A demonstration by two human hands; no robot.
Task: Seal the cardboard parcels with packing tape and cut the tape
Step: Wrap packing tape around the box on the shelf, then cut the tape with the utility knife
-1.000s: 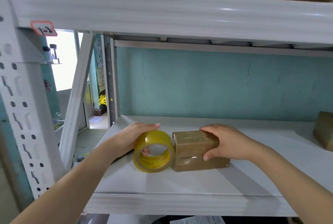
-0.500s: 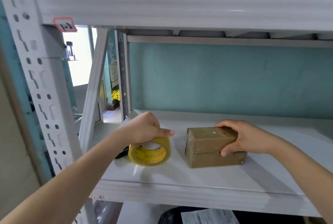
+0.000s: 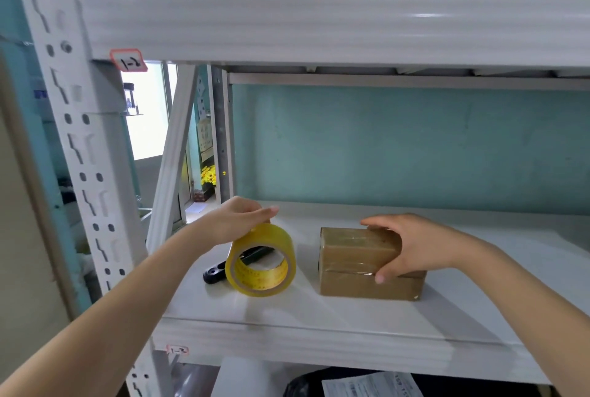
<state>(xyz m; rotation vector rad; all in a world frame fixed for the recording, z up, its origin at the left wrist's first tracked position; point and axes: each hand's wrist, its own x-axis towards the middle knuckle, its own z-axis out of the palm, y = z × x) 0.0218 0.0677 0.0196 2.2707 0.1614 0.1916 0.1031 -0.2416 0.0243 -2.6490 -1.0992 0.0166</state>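
Head view: left hand (image 3: 238, 221) grips the top of a yellow translucent packing tape roll (image 3: 277, 238), fingers laid over its rim, thumb hidden. The roll stands on edge, tilted, on the white metal shelf (image 3: 319, 310). Right hand (image 3: 412, 246) is curled round the near right end of a brown tape-wrapped cardboard parcel (image 3: 360, 264), just right of the roll, apart from it. Black cutter (image 3: 217, 272) lies below the left hand, behind the roll.

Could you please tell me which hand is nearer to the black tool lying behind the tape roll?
Left. The left hand holds the tape roll from above, just over the black tool; the right hand grips the parcel, farther right, beyond the roll.
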